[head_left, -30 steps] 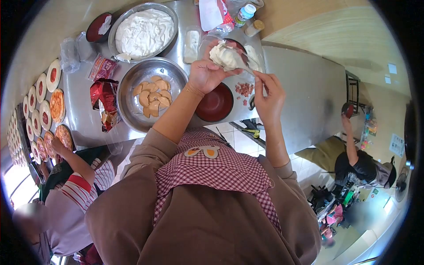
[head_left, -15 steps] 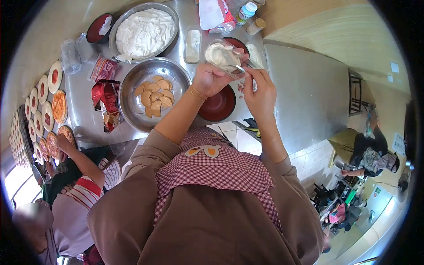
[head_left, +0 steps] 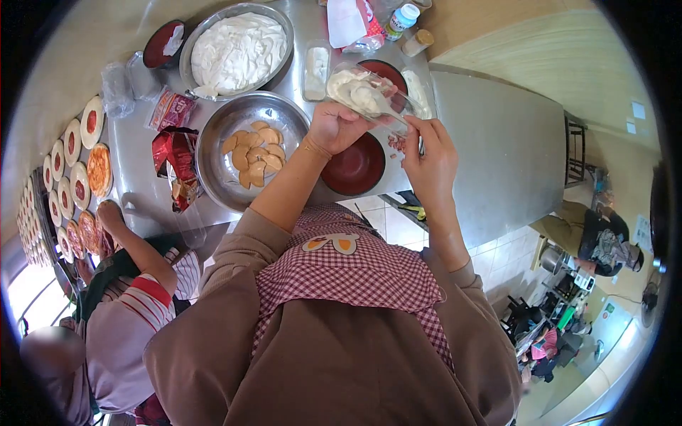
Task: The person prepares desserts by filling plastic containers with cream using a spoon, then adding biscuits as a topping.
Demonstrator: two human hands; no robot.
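My left hand (head_left: 337,129) grips a clear plastic container (head_left: 342,73) with white cream in it, above the steel table. My right hand (head_left: 432,157) is closed on the handle of a spoon (head_left: 387,110), whose head lies in the cream. Beneath my wrists stands a dark red bowl (head_left: 353,165). A second red bowl (head_left: 389,71) is partly hidden behind the container. Small pinkish bits (head_left: 396,143) lie beside my right fingers. Left of my left forearm, a steel bowl (head_left: 213,174) holds several flat tan pieces (head_left: 252,153).
A large bowl of white cream (head_left: 238,53) is at the back. A red packet (head_left: 172,153) lies on the left. Several topped dough rounds (head_left: 92,119) line the far left, near a co-worker's hand (head_left: 108,215). A jar (head_left: 417,42) and bottle (head_left: 402,20) stand behind.
My right hand has moved slightly right and downward, and more of the spoon shows over the container. The co-worker's hand at left has shifted upward over the dough rounds.
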